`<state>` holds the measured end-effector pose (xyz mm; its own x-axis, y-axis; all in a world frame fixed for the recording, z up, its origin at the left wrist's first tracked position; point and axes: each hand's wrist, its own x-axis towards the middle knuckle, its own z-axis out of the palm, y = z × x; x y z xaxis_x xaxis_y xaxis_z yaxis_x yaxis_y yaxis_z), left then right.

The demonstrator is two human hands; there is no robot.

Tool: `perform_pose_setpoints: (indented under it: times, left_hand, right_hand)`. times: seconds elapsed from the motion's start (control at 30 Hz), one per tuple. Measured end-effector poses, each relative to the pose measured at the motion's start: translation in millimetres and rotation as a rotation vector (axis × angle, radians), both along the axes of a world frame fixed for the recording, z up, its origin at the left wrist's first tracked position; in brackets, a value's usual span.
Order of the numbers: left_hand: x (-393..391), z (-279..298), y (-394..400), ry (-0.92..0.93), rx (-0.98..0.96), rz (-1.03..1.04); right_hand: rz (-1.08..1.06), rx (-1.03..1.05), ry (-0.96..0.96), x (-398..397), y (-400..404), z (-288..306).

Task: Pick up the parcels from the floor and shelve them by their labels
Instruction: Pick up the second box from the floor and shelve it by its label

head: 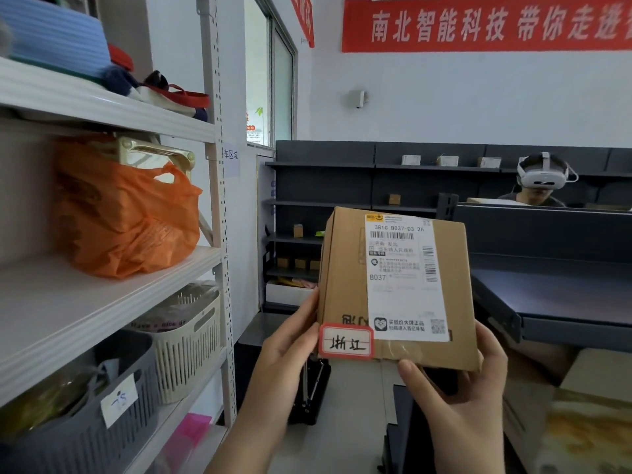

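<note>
A brown cardboard parcel (345, 268) is held up in front of me at chest height, its top face turned toward the camera. It carries a white shipping label (403, 278) and a small red-bordered sticker (346, 342) with handwritten characters at its lower left corner. My left hand (287, 347) grips the parcel's left side, beside the sticker. My right hand (461, 405) supports the lower right corner from beneath, thumb on the front edge. Dark metal shelves (564, 295) stand to the right and behind the parcel.
A white shelving unit (113, 302) at left holds an orange plastic bag (126, 213), a cream basket (188, 340) and a grey basket (113, 408). Dark shelves along the far wall (321, 164) carry small boxes. A person wearing a headset (542, 179) stands behind the right shelf.
</note>
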<state>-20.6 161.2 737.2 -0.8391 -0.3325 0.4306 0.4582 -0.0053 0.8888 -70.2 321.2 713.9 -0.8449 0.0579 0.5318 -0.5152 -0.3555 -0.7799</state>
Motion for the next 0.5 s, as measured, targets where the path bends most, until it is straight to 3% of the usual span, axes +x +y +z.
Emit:
perform_pose_setpoints:
  times: [0.5]
  left_hand:
    - [3, -3, 29, -0.022, 0.029, -0.11]
  right_hand:
    - [-0.154, 0.128, -0.039, 27, 36, -2]
